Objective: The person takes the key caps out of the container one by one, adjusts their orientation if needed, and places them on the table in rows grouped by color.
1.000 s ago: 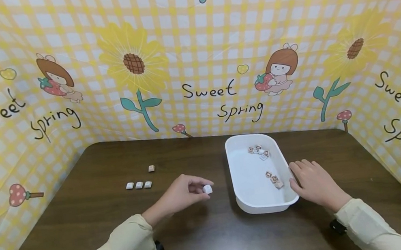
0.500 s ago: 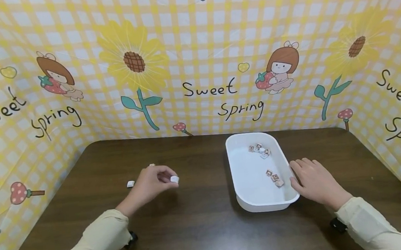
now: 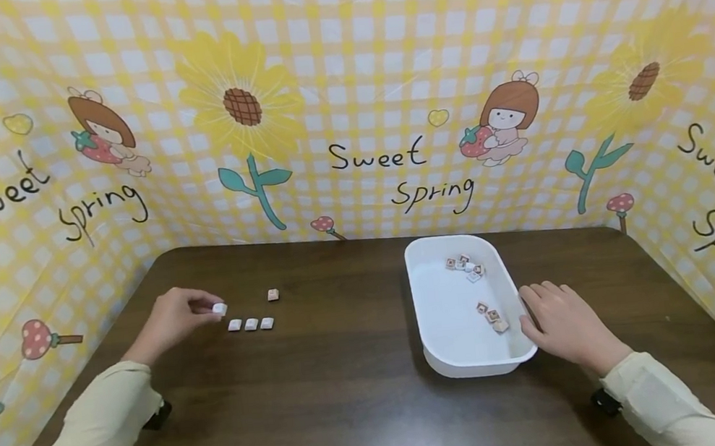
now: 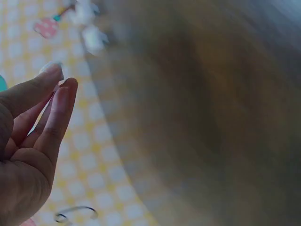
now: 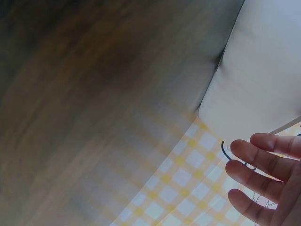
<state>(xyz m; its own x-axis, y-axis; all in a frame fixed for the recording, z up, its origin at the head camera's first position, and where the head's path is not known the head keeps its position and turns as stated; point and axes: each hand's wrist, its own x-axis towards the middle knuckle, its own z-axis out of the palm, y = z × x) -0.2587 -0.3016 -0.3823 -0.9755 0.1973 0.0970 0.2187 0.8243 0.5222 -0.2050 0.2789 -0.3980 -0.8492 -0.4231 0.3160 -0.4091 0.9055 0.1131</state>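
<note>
My left hand (image 3: 182, 315) pinches a white keycap (image 3: 219, 308) between thumb and fingertips, just beyond the left end of a row on the table. Three white keycaps (image 3: 251, 324) make up that row, and a beige keycap (image 3: 273, 295) sits behind its right end. In the left wrist view the thumb and fingers (image 4: 61, 106) meet at their tips around the pinched keycap. At the right, my right hand (image 3: 567, 321) rests against the outer side of the white bin (image 3: 445, 359) by its rim. Its fingers (image 5: 256, 181) appear loosely bent and spread in the right wrist view.
Inside the bin lie two loose clusters of keycaps, a back group (image 3: 465, 267) and a nearer group (image 3: 493, 316), white and beige, some upside down. The dark wooden table (image 3: 338, 414) is bounded by a yellow checked cloth (image 3: 344, 93) behind and at both sides.
My left hand has swept left from near the bin, over the keycap row to its left end, carrying the white keycap. The right hand stays at the bin's side.
</note>
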